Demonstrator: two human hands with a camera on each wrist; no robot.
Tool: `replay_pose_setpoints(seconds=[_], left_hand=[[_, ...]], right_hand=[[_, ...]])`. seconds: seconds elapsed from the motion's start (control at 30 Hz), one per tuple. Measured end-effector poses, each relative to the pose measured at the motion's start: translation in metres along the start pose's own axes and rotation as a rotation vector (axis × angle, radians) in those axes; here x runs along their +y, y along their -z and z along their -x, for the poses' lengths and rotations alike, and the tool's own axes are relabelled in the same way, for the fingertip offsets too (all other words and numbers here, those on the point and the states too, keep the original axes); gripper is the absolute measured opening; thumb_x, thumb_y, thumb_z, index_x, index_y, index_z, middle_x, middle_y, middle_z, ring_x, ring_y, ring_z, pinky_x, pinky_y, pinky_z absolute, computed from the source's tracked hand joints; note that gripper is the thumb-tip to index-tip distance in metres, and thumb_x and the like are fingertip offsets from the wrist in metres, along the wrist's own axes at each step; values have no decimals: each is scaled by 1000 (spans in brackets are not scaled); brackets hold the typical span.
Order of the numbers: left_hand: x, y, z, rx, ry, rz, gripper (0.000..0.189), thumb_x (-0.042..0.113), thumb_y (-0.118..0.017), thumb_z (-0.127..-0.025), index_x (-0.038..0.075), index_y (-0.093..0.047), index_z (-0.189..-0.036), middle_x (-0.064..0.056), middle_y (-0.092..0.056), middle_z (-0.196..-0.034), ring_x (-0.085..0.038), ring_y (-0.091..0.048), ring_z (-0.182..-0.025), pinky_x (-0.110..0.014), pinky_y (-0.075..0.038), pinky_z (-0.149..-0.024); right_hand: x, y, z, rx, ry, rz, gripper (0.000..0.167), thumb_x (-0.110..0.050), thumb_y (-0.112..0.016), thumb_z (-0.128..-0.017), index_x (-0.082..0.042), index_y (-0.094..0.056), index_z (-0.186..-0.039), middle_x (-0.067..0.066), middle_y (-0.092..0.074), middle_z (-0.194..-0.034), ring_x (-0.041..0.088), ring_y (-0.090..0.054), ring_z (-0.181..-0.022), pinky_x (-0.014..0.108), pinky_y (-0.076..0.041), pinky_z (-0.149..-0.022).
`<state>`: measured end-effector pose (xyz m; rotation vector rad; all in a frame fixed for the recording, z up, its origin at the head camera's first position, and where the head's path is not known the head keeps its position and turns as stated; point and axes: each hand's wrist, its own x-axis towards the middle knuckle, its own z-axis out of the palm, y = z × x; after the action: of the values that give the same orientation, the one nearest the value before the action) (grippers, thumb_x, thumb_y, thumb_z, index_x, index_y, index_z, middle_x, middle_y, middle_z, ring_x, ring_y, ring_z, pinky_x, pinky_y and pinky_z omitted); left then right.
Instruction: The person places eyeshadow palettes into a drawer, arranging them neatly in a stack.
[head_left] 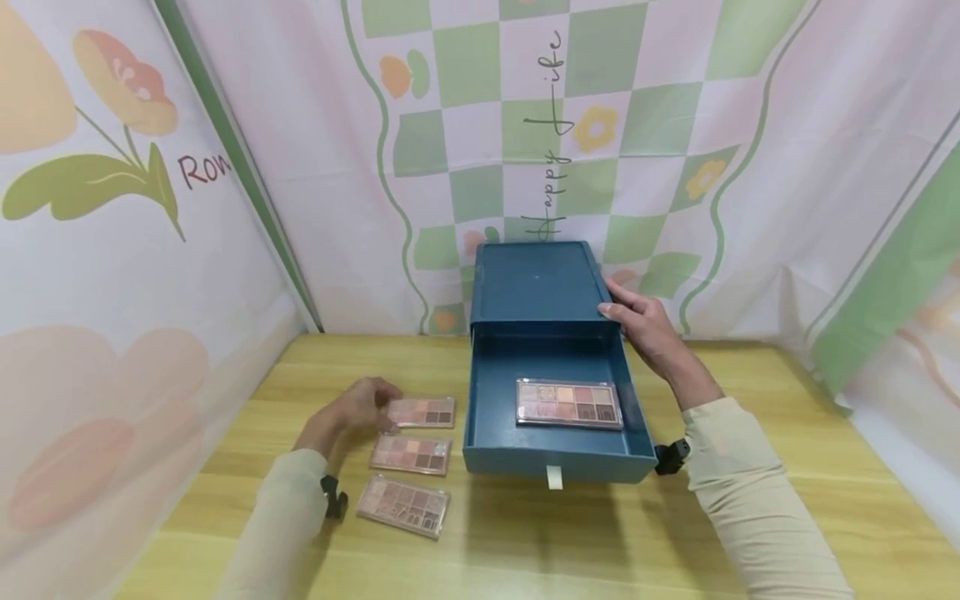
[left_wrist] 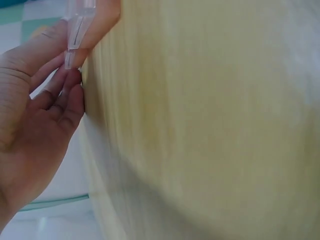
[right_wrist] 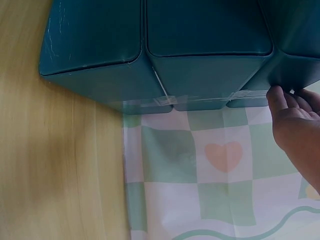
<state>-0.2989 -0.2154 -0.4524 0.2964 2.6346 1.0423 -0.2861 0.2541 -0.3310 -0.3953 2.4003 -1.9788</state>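
While one clear-cased eyeshadow palette (head_left: pixel 568 403) lies in the blue plastic drawer (head_left: pixel 510 463), three others (head_left: pixel 411 455) remain outside, left hand (head_left: pixel 365 403) pinching the farthest palette (head_left: pixel 431 412) between fingers, right hand (head_left: pixel 648 329) holding the blue casing (head_left: pixel 536 283)

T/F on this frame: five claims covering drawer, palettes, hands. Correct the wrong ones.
1. The drawer stands open. True.
2. Two palettes lie in the drawer. False: one palette lies there.
3. The left hand holds another palette by its edge. True.
4. The pull tab on the drawer front is white. True.
5. The right hand is on that tab. False: the right hand touches the drawer unit near its top right edge.
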Motion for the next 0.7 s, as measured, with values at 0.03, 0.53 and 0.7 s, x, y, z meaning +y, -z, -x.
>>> replay_pose_setpoints(seconds=[0.03, 0.53, 0.7], left_hand=[[0, 0, 0, 5, 6, 11, 65, 9, -91, -66, 4, -66, -126, -13, -66, -123, -29, -62, -114, -50, -50, -107], [-3, 2, -1, 40, 26, 36, 67, 15, -95, -60, 6, -69, -120, -11, -67, -115, -25, -61, -106, -45, -53, -100], [0, 5, 3, 56, 38, 42, 66, 17, -95, -60, 7, -70, -120, -12, -65, -115, -26, -60, -106, -45, -53, -98]], right_hand=[[0, 0, 0, -1, 0, -2, 67, -26, -52, -105, -9, -20, -161, 17, -16, -170, -5, -42, -75, 14, -41, -71], [-1, 1, 0, -19, -18, -15, 67, -28, -54, -105, -15, -20, -162, 13, -15, -171, 15, -40, -142, 5, -46, -89], [0, 2, 0, -19, -14, -20, 67, -28, -53, -105, -14, -20, -162, 13, -14, -171, 17, -40, -145, 5, -47, -89]])
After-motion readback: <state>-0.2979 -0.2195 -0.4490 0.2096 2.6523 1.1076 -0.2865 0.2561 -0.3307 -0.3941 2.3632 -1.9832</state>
